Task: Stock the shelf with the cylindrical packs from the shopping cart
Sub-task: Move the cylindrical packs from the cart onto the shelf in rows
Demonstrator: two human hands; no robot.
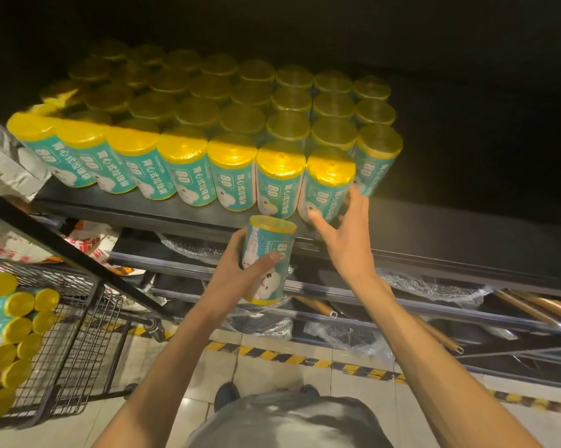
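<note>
Shopping cart (62, 334), wire-sided, at the person's lower left: a stack of cylindrical packs (10, 328) lies on its side inside, yellow ends facing out, a good number left to move; how deep the stack runs cannot be told. Left hand (240, 266), raised in front of the shelf edge: holds one pack (267, 260), teal label with yellow caps, roughly upright and tipped a little; the thumb lies across the label's front and the other fingers (237, 240) wrap round its left and back, clamped on it. This pack hangs just below and in front of the shelf lip, not yet on the shelf. Right hand (345, 234), just right of the held pack and a little higher: fingers spread apart and fairly straight, tips touching the lower side of the front-row pack (329, 185) second from the right end, seemingly steadying or nudging it rather than gripping. Shelf (434, 221), dark, at about head height: front row of eight packs standing side by side, yellow tops up, with several further rows (240, 101) packed close behind, receding into shadow. Judgement: stocking is well advanced, the left and middle of the shelf being filled; bare shelf shows to the right of the last column, the likely place for the pack in hand and for those in the cart. Lower shelves (434, 292): wrapped goods and wooden handles, not part of the task.
</note>
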